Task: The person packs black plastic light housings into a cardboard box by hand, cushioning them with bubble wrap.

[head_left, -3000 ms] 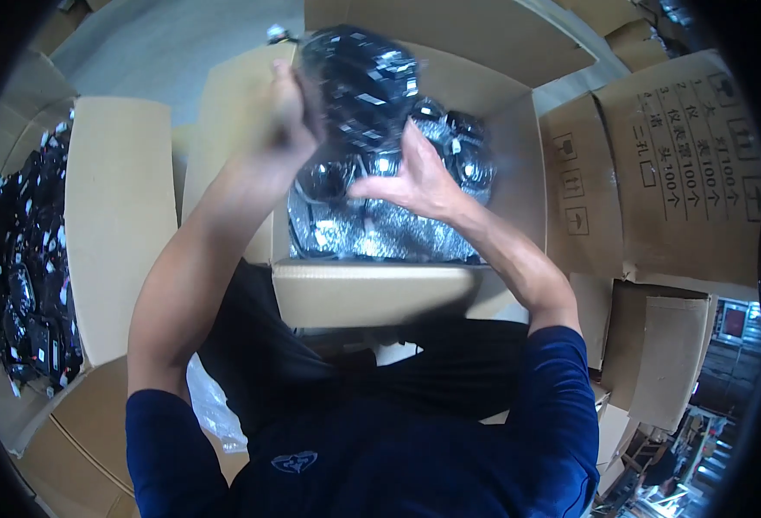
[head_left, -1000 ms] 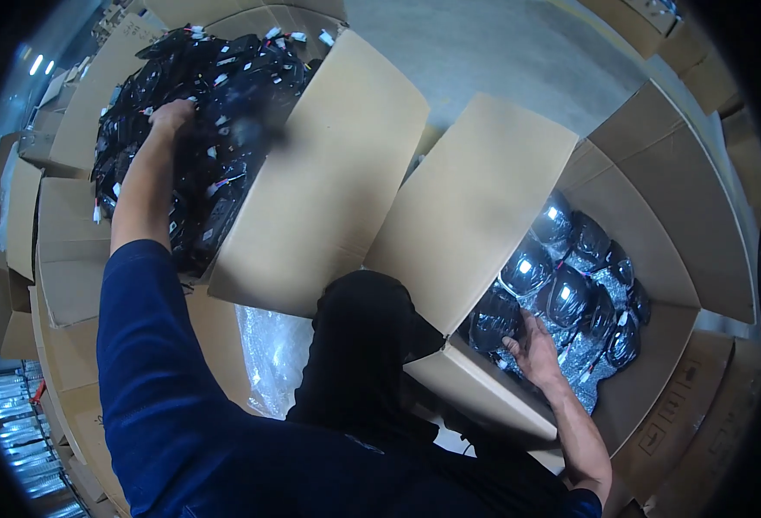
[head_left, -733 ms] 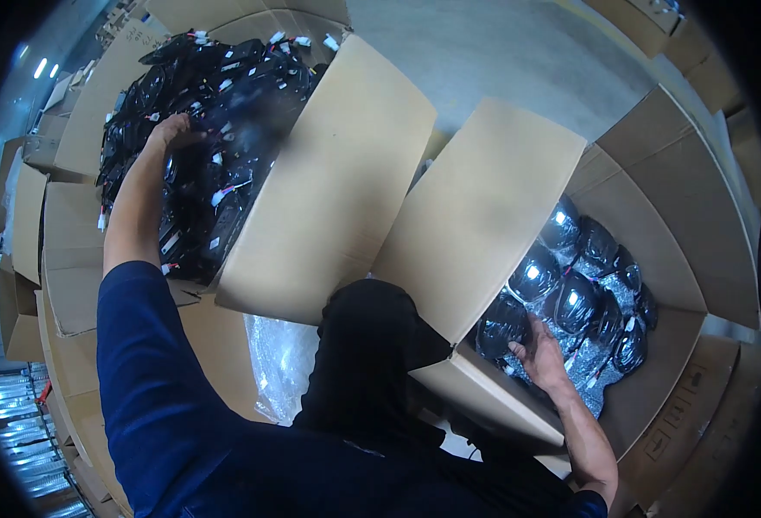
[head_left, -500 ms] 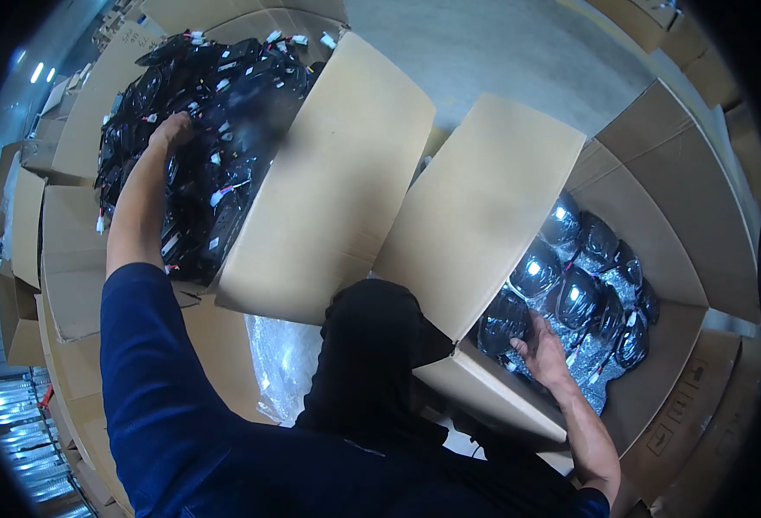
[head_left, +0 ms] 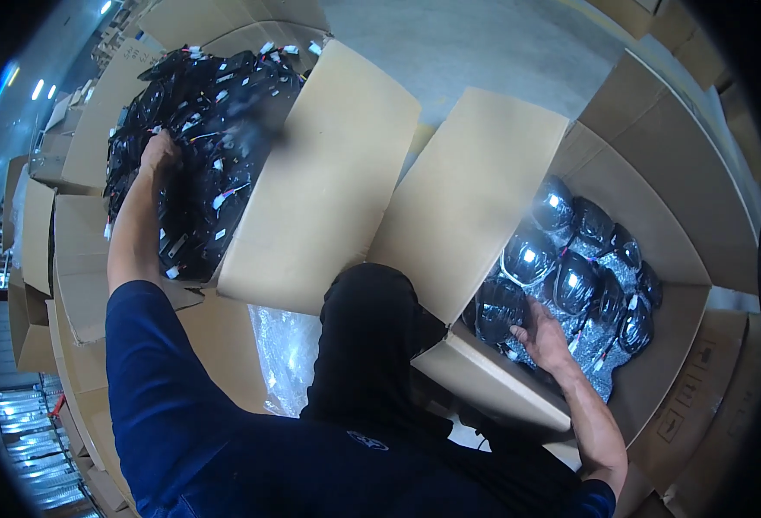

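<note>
Against a black unit point(head_left: 498, 309) in the right box point(head_left: 494, 382), holds the right hand point(head_left: 546, 340) with loosely spread fingers. Rests the left hand point(head_left: 159, 152) on black parts point(head_left: 197, 186) heaped in the left box point(head_left: 322, 177); cannot tell if grasping.

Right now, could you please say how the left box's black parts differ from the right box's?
The left parts are densely heaped, while the right parts lie on bubbly wrap. Many white connectors show among the left parts; far fewer show among the right parts. Both are black, shiny and in open cardboard boxes.
</note>
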Demonstrator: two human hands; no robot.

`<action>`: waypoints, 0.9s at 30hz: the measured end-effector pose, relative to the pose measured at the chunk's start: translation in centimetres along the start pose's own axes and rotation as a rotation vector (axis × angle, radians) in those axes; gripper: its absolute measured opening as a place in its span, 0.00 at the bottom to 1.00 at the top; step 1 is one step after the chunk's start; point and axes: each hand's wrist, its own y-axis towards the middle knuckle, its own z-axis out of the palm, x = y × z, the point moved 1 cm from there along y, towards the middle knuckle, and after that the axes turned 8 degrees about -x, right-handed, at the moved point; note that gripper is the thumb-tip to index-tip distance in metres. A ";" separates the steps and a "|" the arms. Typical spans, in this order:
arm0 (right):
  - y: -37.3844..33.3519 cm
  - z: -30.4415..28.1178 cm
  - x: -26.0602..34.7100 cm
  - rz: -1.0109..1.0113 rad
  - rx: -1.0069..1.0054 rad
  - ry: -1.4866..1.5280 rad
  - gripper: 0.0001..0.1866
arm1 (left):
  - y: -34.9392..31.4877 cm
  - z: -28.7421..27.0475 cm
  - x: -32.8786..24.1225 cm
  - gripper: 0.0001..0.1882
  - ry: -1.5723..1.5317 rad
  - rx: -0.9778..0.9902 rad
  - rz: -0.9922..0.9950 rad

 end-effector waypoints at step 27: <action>-2.9 -8.1 5.7 -0.342 -0.678 -0.059 0.24 | -4.3 -27.2 -16.4 0.08 -1.172 0.328 0.191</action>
